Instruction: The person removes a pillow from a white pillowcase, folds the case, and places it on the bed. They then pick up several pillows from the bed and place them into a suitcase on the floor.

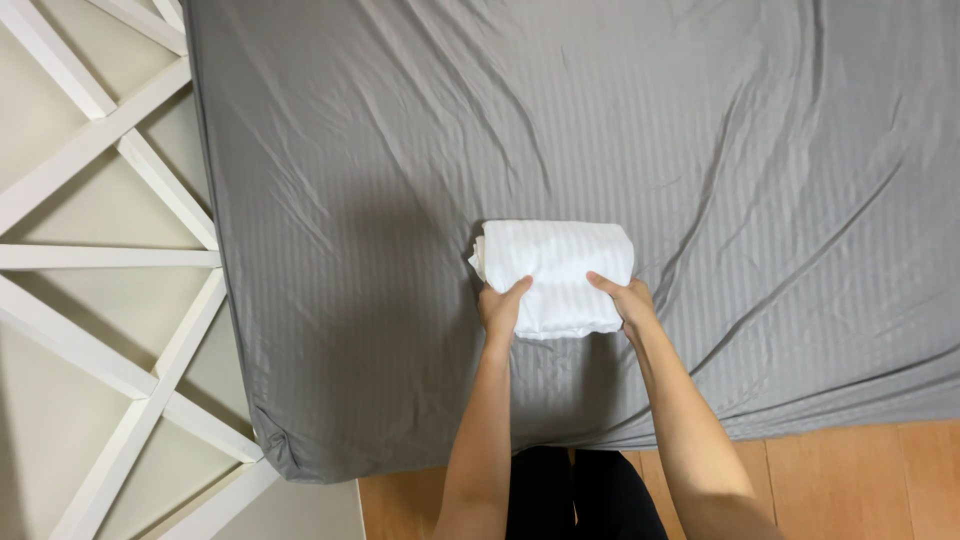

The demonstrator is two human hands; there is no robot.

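Head view: folded white cloth (556, 270) lies at frame centre on the grey bed sheet (800, 150), long axis left-right. Left hand (500, 308) and right hand (628, 298) grip its near edge, equally close, cloth just above both.

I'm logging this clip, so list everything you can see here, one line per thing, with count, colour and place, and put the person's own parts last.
folded cloth: one, white with faint stripes, lying on the bed near its front edge, centre of view
bed sheet: one, grey with faint stripes, wrinkled, covering the bed across most of the view
lattice frame: one, white slats over cream panels, left of the bed
floor: wooden, light brown, along the bottom right
left hand: one, on the cloth's near left edge, grip closed on the cloth
right hand: one, on the cloth's near right edge, fingers on top
legs: in black, bottom centre
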